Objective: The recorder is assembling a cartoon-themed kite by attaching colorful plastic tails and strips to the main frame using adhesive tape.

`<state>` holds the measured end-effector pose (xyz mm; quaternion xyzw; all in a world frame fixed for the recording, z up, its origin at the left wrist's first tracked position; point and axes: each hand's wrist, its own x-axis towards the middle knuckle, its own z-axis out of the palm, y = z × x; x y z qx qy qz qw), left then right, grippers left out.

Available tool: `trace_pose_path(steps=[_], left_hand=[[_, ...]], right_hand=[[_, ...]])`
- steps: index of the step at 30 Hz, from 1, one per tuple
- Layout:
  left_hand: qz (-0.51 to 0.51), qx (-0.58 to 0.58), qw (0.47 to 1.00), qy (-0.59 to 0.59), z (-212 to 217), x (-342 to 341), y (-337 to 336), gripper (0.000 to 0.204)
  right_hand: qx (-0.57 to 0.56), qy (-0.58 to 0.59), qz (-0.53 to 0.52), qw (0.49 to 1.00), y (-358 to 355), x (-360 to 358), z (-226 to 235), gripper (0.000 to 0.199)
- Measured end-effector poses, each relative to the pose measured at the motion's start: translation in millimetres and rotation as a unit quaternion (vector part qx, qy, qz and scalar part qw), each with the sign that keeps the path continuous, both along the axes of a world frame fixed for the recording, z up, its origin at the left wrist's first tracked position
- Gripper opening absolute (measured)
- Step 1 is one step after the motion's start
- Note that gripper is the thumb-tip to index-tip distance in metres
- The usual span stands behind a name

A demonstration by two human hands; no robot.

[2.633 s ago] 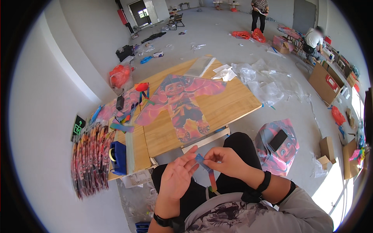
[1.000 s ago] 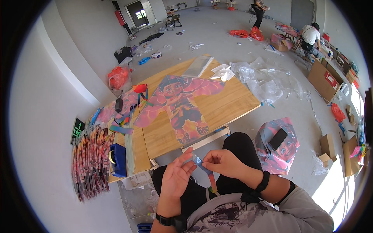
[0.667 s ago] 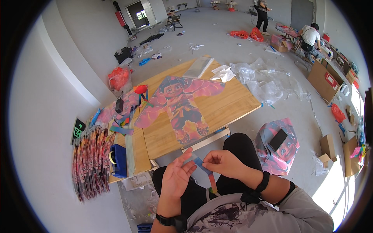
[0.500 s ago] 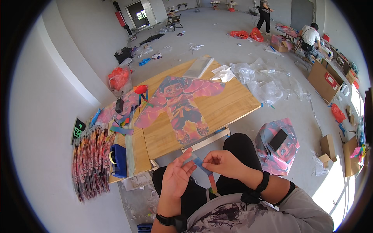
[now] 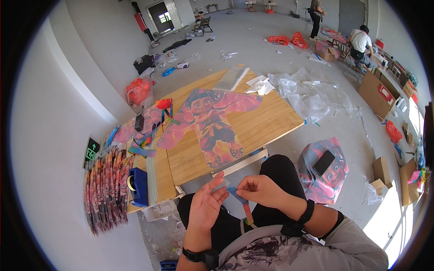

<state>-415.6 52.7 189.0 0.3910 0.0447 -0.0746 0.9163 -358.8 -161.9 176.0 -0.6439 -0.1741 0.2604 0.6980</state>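
A narrow multicoloured ribbon, blue at the top and red to green lower down, hangs in front of my lap. My right hand pinches its blue part between thumb and fingertips. Palm turned up, my left hand has its partly curled fingers at the ribbon's upper end, where a pale, see-through piece shows; the exact grip there is hidden. Beyond my hands, a flat kite printed with a cartoon figure lies spread on the wooden table.
Left of the kite are a blue tape dispenser, a black box-like object and several hanging printed kites. A phone rests on folded printed sheets at right. Plastic wrap litters the floor; two people are farther off.
My hands and the ribbon stay almost in place, with only a slight shift at the ribbon's upper end. In the background, the standing person has moved a little to the right.
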Motion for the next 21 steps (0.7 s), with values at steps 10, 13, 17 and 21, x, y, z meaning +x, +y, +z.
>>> trace_pose_path(steps=[10,13,17,21], left_hand=[[0.017,0.016,1.0,-0.001,-1.8,0.9,-0.6,0.04],[0.018,0.017,1.0,-0.006,0.5,0.2,-1.9,0.039],[0.021,0.028,0.999,-0.016,2.2,-1.1,-3.1,0.037],[0.029,0.065,0.997,-0.039,5.5,-2.2,-4.5,0.036]], right_hand=[[0.031,0.019,0.012,0.999,0.0,-0.6,-2.9,0.009],[0.026,0.033,0.015,0.999,-0.2,-1.3,2.2,0.01],[0.041,0.033,0.017,0.998,2.6,-1.7,0.3,0.01],[0.046,0.015,0.02,0.999,4.2,-1.8,0.5,0.008]])
